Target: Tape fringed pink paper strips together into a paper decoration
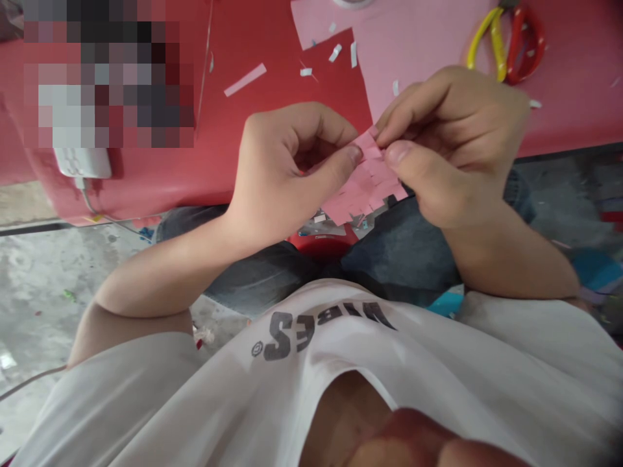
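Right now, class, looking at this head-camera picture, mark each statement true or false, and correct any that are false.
1. The left hand and right hand pinch a pink paper piece. True.
2. The left hand holds the yellow-and-red scissors. False: they lie on a pink sheet.
3. The person wears a white T-shirt with dark lettering. True.
4. A pale paper strip lies on the concrete floor. False: it lies on a red surface.

Pink paper (365, 185) in a slit grid; red sheet (292, 58); white T-shirt (438, 363); grey lettering (285, 334)
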Demonstrator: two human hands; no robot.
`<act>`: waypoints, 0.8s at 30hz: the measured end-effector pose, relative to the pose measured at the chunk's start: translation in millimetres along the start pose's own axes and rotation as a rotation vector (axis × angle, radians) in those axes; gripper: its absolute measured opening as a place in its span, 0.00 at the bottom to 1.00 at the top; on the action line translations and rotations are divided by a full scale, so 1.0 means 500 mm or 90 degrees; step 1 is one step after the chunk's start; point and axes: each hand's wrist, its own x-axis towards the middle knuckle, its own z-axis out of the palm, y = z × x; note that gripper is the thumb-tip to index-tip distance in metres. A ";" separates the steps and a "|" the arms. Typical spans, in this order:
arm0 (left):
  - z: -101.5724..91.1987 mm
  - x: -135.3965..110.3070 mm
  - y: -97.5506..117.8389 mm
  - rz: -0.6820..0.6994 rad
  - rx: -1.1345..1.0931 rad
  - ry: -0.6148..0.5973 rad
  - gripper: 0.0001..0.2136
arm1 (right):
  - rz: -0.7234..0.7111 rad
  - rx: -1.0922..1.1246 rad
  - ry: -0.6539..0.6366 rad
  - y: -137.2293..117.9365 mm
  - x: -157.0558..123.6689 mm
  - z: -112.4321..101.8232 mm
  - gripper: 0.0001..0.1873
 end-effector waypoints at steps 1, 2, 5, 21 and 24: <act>0.001 0.000 -0.001 0.006 -0.002 0.000 0.11 | -0.002 -0.007 0.000 0.000 0.000 0.000 0.06; 0.001 0.000 0.000 0.002 0.000 0.008 0.10 | -0.007 -0.015 0.000 0.000 0.000 0.000 0.05; 0.003 -0.004 0.012 -0.027 0.010 0.013 0.06 | -0.012 -0.049 0.012 -0.002 0.000 0.001 0.04; 0.007 -0.008 0.014 -0.076 -0.038 0.008 0.09 | 0.068 -0.093 -0.001 -0.022 -0.005 0.012 0.05; 0.007 -0.009 0.016 -0.083 -0.032 0.005 0.08 | 0.077 -0.091 0.000 -0.021 -0.005 0.013 0.06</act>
